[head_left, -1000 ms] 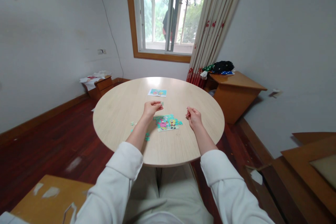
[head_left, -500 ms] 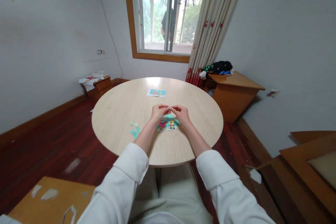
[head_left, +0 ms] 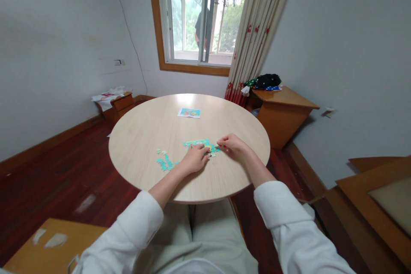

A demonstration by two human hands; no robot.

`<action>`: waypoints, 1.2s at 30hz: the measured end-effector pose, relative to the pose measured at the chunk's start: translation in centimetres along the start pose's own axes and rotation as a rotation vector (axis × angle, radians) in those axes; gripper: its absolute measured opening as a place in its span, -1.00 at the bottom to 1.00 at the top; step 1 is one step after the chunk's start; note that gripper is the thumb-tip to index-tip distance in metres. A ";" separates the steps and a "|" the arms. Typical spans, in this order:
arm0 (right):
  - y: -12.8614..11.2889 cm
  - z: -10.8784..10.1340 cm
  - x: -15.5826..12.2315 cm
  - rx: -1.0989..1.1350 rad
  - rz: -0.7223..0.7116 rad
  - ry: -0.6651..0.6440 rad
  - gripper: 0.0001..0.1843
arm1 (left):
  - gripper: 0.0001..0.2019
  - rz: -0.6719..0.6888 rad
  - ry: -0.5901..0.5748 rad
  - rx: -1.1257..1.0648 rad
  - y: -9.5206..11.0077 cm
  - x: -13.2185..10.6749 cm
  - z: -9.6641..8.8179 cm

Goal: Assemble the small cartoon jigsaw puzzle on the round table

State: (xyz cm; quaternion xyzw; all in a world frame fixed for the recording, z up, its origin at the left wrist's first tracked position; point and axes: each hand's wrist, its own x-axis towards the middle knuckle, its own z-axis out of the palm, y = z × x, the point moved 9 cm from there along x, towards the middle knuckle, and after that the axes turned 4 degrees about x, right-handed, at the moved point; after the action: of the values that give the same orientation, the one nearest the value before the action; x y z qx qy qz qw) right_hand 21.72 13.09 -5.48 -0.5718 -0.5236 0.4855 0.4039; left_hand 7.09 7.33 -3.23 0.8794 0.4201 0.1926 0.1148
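A partly joined jigsaw puzzle (head_left: 196,142) in turquoise with cartoon figures lies on the round table (head_left: 141,130). My left hand (head_left: 195,158) rests flat over its lower left part, fingers spread and touching it, hiding much of the picture. At the puzzle's right edge, my right hand (head_left: 231,143) pinches a small puzzle piece (head_left: 217,144) between thumb and finger. Several loose turquoise pieces (head_left: 164,163) are scattered left of my left hand. A printed picture sheet (head_left: 189,113) in similar colours lies farther back on the table.
Behind the table, a wooden desk (head_left: 289,96) with a heap of dark cloth (head_left: 268,81) stands at the right. A small cabinet (head_left: 122,105) with papers is at the back left. A person (head_left: 202,30) shows through the window.
My hands were together above the puzzle and have parted. The left came down onto the puzzle; the right moved right and down to its right edge with a piece.
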 end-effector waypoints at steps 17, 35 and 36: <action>1.3 0.8 -1.5 -0.346 0.198 -0.173 -0.72 | -0.55 -0.037 -0.155 0.177 -0.1 -0.9 1.9; 0.3 0.6 -1.3 -0.681 0.284 -0.229 -0.70 | -0.56 -0.038 -0.140 0.163 0.2 -1.1 1.5; 0.1 0.6 -1.4 -0.709 0.296 -0.231 -0.71 | -0.56 -0.036 -0.136 0.159 0.3 -1.1 1.4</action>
State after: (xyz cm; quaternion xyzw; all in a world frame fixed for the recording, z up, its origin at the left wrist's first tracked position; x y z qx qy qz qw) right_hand 21.19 11.68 -5.55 -0.6867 -0.6126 0.3887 0.0460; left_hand 7.25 6.22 -4.69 0.8891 0.4408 0.0965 0.0765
